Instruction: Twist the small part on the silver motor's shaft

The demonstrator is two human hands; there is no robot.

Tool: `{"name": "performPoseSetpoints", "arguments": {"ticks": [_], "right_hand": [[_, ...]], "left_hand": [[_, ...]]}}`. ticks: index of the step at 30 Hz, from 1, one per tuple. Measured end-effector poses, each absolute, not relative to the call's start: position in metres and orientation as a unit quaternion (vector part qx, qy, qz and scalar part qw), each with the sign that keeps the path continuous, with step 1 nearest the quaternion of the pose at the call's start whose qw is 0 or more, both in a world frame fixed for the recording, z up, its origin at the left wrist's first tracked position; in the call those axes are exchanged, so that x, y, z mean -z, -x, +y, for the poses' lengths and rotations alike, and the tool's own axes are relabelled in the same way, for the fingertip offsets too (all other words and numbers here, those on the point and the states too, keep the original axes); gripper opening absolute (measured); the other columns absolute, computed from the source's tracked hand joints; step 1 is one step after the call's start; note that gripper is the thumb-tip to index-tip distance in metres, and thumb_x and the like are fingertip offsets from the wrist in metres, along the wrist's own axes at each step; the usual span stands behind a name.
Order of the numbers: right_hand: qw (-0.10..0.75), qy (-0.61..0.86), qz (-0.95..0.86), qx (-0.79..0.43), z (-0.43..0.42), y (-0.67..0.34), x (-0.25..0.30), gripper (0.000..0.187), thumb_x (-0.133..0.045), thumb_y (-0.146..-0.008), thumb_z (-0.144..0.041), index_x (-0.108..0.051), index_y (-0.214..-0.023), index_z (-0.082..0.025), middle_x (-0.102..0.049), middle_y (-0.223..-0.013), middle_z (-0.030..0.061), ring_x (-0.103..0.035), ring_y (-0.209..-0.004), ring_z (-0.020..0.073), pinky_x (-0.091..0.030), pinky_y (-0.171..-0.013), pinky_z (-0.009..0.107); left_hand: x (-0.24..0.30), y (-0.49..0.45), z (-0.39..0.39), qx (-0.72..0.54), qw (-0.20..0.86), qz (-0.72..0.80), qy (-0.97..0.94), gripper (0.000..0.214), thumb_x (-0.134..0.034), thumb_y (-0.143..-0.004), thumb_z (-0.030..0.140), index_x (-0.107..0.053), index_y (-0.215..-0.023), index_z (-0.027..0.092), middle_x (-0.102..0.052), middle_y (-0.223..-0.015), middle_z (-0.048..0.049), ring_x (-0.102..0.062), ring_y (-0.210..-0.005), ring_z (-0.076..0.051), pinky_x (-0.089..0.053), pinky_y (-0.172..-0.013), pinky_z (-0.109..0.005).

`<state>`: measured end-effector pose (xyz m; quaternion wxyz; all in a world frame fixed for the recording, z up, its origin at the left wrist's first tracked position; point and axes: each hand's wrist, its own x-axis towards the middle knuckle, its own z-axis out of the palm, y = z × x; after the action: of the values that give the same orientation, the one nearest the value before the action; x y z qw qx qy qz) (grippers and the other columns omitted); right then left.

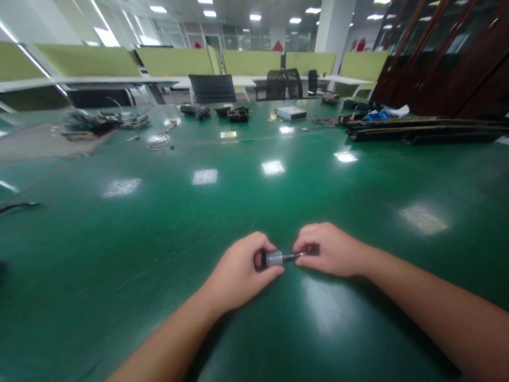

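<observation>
Just above the green tabletop, low in the middle of the view, lies a short grey cylindrical tool [275, 259] with a dark, narrower neck and a thin shiny shaft pointing right. Its exact kind is too blurred to name. My left hand [243, 271] is closed around the grey body, thumb below and fingers above; the body's left end is hidden in the grip. From the right, my right hand [329, 250] pinches the thin shaft between thumb and fingertips. The far tip of the shaft is partly hidden by those fingers.
The green table [167, 212] stretches ahead. Along its far side lie a heap of electronic parts [103, 122], a thin cable [161, 139], black parts [234, 113], a white box-shaped device [291, 113] and long dark strips [421, 130]. A black cable end [22, 206] reaches in at left.
</observation>
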<state>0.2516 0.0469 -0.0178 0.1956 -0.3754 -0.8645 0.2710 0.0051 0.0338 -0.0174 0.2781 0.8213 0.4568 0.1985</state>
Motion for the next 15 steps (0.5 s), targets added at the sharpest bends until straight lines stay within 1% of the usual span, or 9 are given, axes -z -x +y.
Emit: {"name": "performPoseSetpoints", "arguments": {"ticks": [3,6,9,12,13,15], "right_hand": [[0.221,0.373,-0.861,-0.266,0.045,-0.239,0.020,0.010,-0.073,-0.084,-0.025,-0.075,-0.090,-0.018,-0.068,-0.078,0.0015,-0.060,-0.073,0.0136,-0.043,-0.069,0.026],[0.227,0.374,-0.858,-0.269,0.045,-0.233,0.020,0.009,-0.074,-0.082,-0.022,-0.075,-0.090,-0.018,-0.068,-0.078,0.0011,-0.059,-0.073,0.0139,-0.042,-0.069,0.026],[0.225,0.373,-0.858,-0.271,0.045,-0.233,0.021,0.012,-0.074,-0.080,-0.017,-0.074,-0.091,-0.019,-0.068,-0.080,0.0007,-0.060,-0.074,0.0139,-0.043,-0.070,0.026],[0.224,0.371,-0.860,-0.268,0.046,-0.236,0.024,0.012,-0.072,-0.081,-0.016,-0.074,-0.093,-0.020,-0.069,-0.081,0.0002,-0.061,-0.076,0.0140,-0.043,-0.072,0.026],[0.225,0.372,-0.859,-0.269,0.046,-0.237,0.025,0.013,-0.072,-0.082,-0.017,-0.074,-0.094,-0.020,-0.069,-0.082,0.0000,-0.061,-0.076,0.0139,-0.043,-0.073,0.026],[0.226,0.378,-0.855,-0.274,0.045,-0.238,0.026,0.015,-0.072,-0.082,-0.017,-0.073,-0.097,-0.020,-0.070,-0.085,0.0001,-0.062,-0.076,0.0135,-0.044,-0.074,0.026]], "left_hand": [[0.016,-0.005,0.035,-0.200,0.277,0.464,-0.818,0.023,-0.077,-0.077,0.031,-0.065,-0.094,0.022,-0.060,-0.076,0.0025,-0.056,-0.068,-0.017,-0.037,-0.061,-0.028],[0.015,-0.005,0.037,-0.199,0.265,0.466,-0.820,0.023,-0.078,-0.075,0.029,-0.066,-0.094,0.023,-0.062,-0.077,0.0024,-0.057,-0.070,-0.017,-0.038,-0.062,-0.028],[0.014,-0.005,0.038,-0.194,0.257,0.470,-0.822,0.024,-0.078,-0.075,0.030,-0.066,-0.095,0.023,-0.062,-0.078,0.0021,-0.057,-0.071,-0.018,-0.038,-0.063,-0.029],[0.013,-0.005,0.038,-0.185,0.257,0.464,-0.827,0.028,-0.081,-0.073,0.035,-0.067,-0.095,0.023,-0.063,-0.079,0.0018,-0.057,-0.072,-0.018,-0.039,-0.065,-0.029],[0.013,-0.006,0.038,-0.181,0.257,0.460,-0.831,0.030,-0.081,-0.073,0.039,-0.067,-0.096,0.024,-0.062,-0.079,0.0018,-0.057,-0.072,-0.018,-0.039,-0.065,-0.029],[0.013,-0.006,0.038,-0.178,0.259,0.451,-0.835,0.022,-0.073,-0.082,0.040,-0.068,-0.096,0.024,-0.062,-0.077,0.0017,-0.056,-0.070,-0.017,-0.038,-0.065,-0.029]]}}
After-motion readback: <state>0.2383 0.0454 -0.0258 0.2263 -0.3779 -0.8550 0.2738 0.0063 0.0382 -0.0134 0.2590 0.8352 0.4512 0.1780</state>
